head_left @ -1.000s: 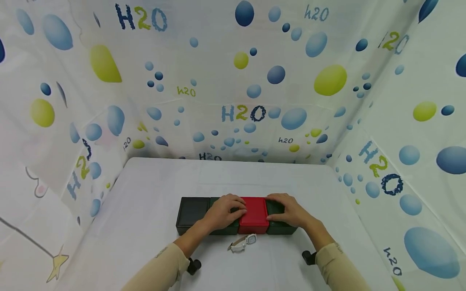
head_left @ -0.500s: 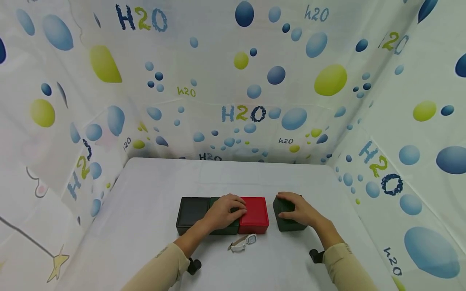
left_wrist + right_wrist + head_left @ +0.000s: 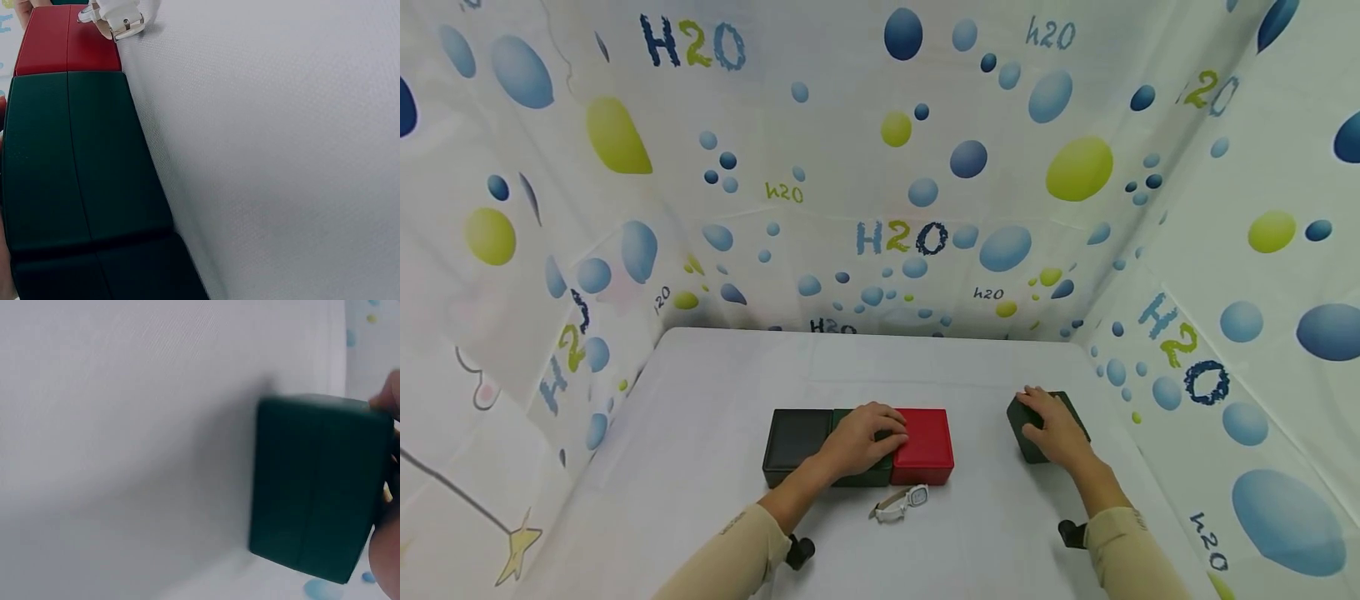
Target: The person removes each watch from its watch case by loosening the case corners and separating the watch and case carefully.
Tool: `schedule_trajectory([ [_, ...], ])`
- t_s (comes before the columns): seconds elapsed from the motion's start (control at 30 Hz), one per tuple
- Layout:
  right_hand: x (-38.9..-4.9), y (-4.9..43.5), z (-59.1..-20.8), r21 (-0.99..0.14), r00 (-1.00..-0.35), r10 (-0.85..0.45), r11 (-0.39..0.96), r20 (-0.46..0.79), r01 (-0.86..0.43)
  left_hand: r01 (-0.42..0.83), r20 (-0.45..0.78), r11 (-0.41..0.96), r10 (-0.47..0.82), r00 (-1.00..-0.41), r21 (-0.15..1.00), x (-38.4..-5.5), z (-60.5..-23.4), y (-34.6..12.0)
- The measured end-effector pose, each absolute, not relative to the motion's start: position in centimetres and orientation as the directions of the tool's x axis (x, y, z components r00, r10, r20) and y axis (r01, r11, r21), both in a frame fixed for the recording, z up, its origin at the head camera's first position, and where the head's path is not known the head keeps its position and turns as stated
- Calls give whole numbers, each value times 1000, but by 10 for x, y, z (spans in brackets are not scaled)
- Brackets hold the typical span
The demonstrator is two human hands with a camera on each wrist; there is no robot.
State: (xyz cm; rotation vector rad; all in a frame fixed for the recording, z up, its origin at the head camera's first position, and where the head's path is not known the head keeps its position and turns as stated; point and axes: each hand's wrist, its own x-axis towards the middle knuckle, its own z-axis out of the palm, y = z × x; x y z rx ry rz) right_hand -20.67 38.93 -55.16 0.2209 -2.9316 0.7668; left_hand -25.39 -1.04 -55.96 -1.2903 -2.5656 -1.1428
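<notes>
The right hand [image 3: 1054, 423] grips the loose green box [image 3: 315, 487] between thumb and fingers, spread across its top. This box stands well apart from the row, to the right of the red box [image 3: 925, 437], turned at an angle; in the right wrist view it appears raised off the white table [image 3: 715, 392], its blurred shadow falling beside it. The left hand [image 3: 861, 437] lies over the middle green box [image 3: 862, 477], fingers bent and tips at the red box's left edge; I cannot tell whether it grips or only rests there. The black box [image 3: 800, 437] adjoins the middle green box at the row's left end. A white watch [image 3: 899, 502] lies just in front of the red box, its buckle visible in the left wrist view. Beyond the table hangs a backdrop [image 3: 835, 125] printed with bubbles and "H2O".
</notes>
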Motion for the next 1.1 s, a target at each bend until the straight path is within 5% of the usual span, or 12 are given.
schedule_trajectory([
  [0.7, -200, 466, -544, -418, -995, 92, 905, 24, 74, 700, 320, 401, 680, -660, 592, -256, -561, -10],
  [0.87, -205, 452, -546, -386, -984, 118, 920, 130, 59, 695, 319, 400, 677, -663, 597, -257, -561, -10],
  [1.1, -222, 394, -554, -486, -948, 61, 868, 312, -104, 708, 343, 389, 673, -655, 589, -256, -561, -11],
])
